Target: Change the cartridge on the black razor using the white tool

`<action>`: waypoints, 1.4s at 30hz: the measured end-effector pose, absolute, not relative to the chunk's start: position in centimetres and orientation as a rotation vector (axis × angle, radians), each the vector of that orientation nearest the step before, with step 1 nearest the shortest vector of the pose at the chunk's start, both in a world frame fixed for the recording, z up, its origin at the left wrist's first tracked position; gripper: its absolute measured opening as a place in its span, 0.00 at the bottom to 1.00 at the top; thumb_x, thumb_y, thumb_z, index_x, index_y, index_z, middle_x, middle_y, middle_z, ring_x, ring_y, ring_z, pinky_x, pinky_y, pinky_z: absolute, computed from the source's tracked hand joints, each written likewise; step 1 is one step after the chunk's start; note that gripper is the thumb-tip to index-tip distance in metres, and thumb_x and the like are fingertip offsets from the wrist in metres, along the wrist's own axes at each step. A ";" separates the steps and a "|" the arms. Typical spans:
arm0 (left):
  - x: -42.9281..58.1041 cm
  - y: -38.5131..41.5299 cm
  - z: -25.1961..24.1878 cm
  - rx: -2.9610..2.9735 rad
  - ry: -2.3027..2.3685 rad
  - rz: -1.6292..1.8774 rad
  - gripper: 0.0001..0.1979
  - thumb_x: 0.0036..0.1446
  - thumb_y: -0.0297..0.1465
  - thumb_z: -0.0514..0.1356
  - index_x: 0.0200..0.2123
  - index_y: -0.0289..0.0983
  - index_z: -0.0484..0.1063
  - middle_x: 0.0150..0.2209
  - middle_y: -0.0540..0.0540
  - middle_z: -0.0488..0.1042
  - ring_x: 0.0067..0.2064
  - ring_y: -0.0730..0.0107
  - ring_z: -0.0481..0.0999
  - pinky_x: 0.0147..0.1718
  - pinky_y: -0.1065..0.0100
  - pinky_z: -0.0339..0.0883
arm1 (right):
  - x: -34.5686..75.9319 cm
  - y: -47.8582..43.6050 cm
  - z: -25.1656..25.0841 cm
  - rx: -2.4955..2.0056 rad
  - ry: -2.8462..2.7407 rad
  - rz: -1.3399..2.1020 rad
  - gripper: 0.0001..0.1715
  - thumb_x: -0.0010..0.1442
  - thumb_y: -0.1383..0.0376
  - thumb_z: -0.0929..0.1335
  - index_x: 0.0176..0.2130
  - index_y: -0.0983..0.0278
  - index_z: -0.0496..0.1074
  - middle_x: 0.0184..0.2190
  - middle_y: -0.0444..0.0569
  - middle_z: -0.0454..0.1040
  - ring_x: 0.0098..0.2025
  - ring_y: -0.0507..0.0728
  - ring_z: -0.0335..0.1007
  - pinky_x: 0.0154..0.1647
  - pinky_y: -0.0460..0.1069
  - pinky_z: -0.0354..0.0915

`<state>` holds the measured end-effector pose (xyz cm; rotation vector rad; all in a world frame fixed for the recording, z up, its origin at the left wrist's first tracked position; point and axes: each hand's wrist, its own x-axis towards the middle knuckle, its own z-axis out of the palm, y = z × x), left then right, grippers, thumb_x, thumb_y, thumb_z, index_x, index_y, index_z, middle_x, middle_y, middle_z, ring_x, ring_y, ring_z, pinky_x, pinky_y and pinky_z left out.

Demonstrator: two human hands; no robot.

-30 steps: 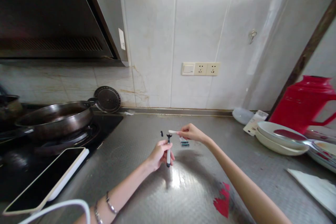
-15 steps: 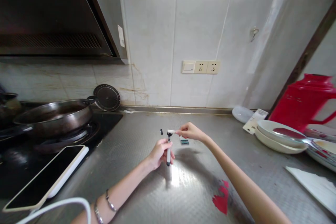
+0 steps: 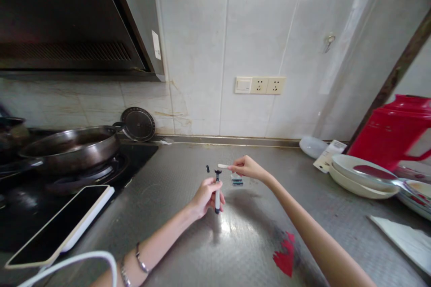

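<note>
My left hand (image 3: 204,196) is closed around a white razor handle (image 3: 217,195) with a black forked top, held upright above the steel counter (image 3: 235,242). My right hand (image 3: 247,168) pinches a small white blade cartridge (image 3: 222,166) just above and right of the handle's top, not touching it. Under my right hand lie a couple of blue-green spare cartridges (image 3: 237,181). A tiny black piece (image 3: 208,169) sits on the counter to the left of the handle.
A dark pan (image 3: 69,145) rests on the black stove at the left, with a phone (image 3: 60,226) and white cable in front. Stacked white plates (image 3: 360,177), a red jug (image 3: 392,130) and a paper sheet (image 3: 404,240) stand at the right. A red mark (image 3: 284,258) is on the counter.
The white cartridge touched the handle's top half a second ago; now my right hand holds it slightly up and to the right, apart from the handle. My left hand barely shifted.
</note>
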<state>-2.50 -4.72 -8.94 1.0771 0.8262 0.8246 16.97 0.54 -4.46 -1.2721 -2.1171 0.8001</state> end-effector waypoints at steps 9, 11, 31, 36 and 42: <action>-2.5 -4.5 -9.4 1.039 0.805 0.859 0.11 0.52 0.37 0.56 0.32 0.36 0.58 0.16 0.49 0.71 0.12 0.71 0.67 0.09 0.75 0.57 | 16.4 0.2 -4.6 -1.269 -2.117 0.891 0.28 0.50 0.46 0.65 0.21 0.70 0.71 0.12 0.41 0.62 0.16 0.46 0.51 0.16 0.43 0.48; -2.5 -4.4 -9.5 1.039 0.808 0.864 0.11 0.52 0.37 0.56 0.32 0.36 0.58 0.16 0.49 0.71 0.12 0.70 0.68 0.09 0.75 0.57 | 16.3 0.2 -4.5 -1.282 -2.100 0.838 0.28 0.50 0.46 0.65 0.21 0.69 0.71 0.12 0.41 0.61 0.16 0.46 0.51 0.16 0.43 0.47; -2.3 -4.9 -9.7 1.097 0.740 0.821 0.12 0.53 0.37 0.56 0.33 0.36 0.58 0.16 0.50 0.70 0.12 0.69 0.68 0.08 0.75 0.56 | 16.6 -0.2 -3.4 -1.330 -2.168 0.707 0.28 0.51 0.47 0.64 0.19 0.69 0.70 0.12 0.43 0.63 0.16 0.46 0.52 0.16 0.42 0.48; -2.4 -5.0 -9.6 1.106 0.735 0.822 0.12 0.52 0.37 0.56 0.35 0.36 0.58 0.16 0.50 0.70 0.12 0.69 0.68 0.09 0.75 0.57 | 16.5 -0.8 -2.8 -1.250 -2.260 0.842 0.27 0.51 0.47 0.65 0.21 0.69 0.71 0.12 0.42 0.63 0.15 0.46 0.51 0.14 0.42 0.47; -2.5 -4.9 -9.2 1.105 0.782 0.823 0.11 0.52 0.35 0.55 0.35 0.36 0.58 0.16 0.51 0.69 0.12 0.70 0.67 0.09 0.74 0.57 | 16.6 -0.2 -3.4 -1.310 -2.277 0.725 0.28 0.51 0.47 0.65 0.18 0.68 0.70 0.13 0.44 0.65 0.15 0.46 0.53 0.15 0.42 0.47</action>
